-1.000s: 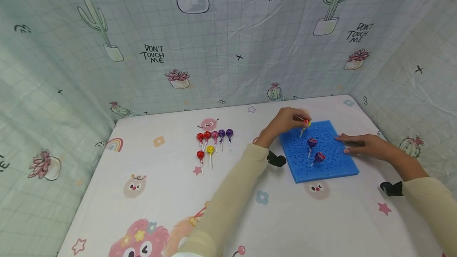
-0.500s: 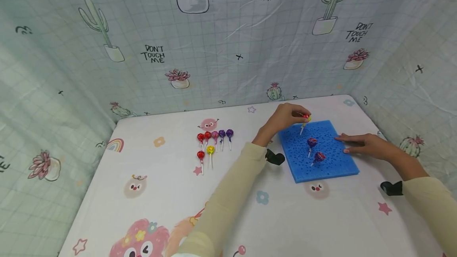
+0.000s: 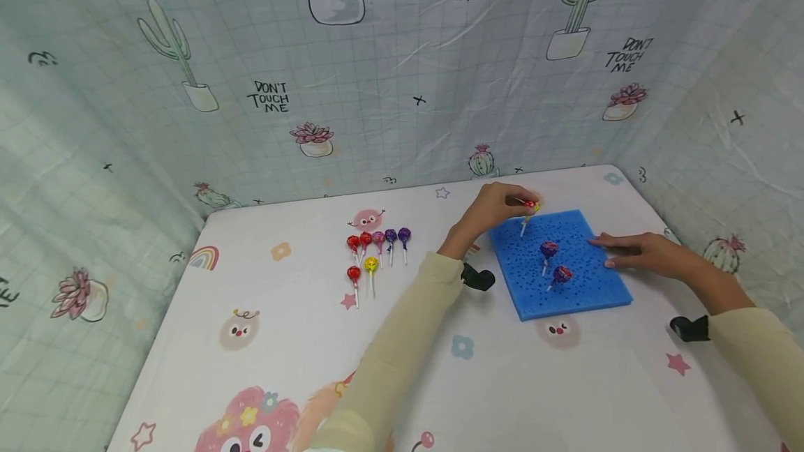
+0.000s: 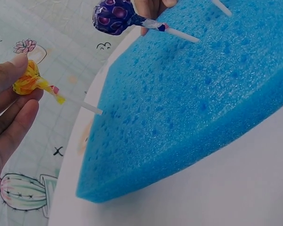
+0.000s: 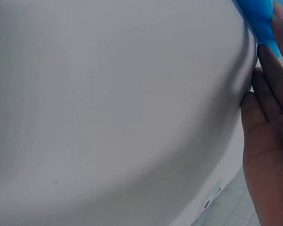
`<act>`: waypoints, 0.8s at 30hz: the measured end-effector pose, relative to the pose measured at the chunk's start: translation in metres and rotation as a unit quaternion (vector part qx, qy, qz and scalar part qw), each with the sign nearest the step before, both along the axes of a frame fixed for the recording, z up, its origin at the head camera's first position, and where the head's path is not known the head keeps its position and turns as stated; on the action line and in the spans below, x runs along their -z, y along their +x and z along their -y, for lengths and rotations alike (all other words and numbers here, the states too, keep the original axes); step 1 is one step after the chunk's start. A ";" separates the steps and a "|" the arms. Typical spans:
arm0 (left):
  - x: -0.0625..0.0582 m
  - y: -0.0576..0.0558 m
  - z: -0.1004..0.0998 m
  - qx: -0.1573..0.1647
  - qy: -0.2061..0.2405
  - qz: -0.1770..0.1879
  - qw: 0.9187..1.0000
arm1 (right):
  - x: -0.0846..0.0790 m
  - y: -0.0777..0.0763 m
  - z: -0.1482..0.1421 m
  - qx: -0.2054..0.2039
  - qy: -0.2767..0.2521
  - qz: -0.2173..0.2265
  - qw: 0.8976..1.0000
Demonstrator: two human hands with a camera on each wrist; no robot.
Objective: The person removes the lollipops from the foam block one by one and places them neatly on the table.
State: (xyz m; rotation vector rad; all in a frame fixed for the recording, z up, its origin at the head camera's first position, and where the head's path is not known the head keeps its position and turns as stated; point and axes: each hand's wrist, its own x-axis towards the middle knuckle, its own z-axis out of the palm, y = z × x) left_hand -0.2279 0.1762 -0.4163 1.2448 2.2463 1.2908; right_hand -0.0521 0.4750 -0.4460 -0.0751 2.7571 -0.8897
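Note:
My left hand (image 3: 492, 212) pinches a yellow-and-red lollipop (image 4: 30, 81) by its wrapped head, over the back left part of a blue foam block (image 3: 587, 298). The lollipop's white stick (image 4: 90, 107) slants down, its tip right at the foam's surface in the left wrist view. Two lollipops with dark purple-and-red wrappers stand tilted in the foam: one lollipop (image 3: 548, 250) near the middle, another lollipop (image 3: 562, 274) nearer the front. My right hand (image 3: 650, 257) rests against the block's right edge, fingers straight, holding nothing.
Left of the block, several lollipops lie on the white patterned table (image 3: 283, 326): a back row with red, pink and purple heads (image 3: 378, 237), then a red lollipop (image 3: 354, 273) and a yellow lollipop (image 3: 370, 264) in front. A printed curtain (image 3: 389, 54) hangs behind.
My left hand has shifted slightly left and a little up with the yellow-and-red lollipop, its stick tip moving left across the foam. My right hand stays at the foam's edge.

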 end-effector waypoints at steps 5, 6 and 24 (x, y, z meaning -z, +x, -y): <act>-0.003 -0.001 0.005 0.001 0.008 -0.002 1.000 | 0.002 0.000 -0.002 0.001 0.000 0.000 1.000; -0.003 -0.001 0.006 0.000 0.009 -0.003 1.000 | 0.003 -0.001 -0.003 0.000 0.000 -0.001 1.000; -0.004 -0.008 0.036 -0.017 0.031 -0.013 0.999 | 0.001 -0.002 0.001 0.010 0.008 0.013 1.000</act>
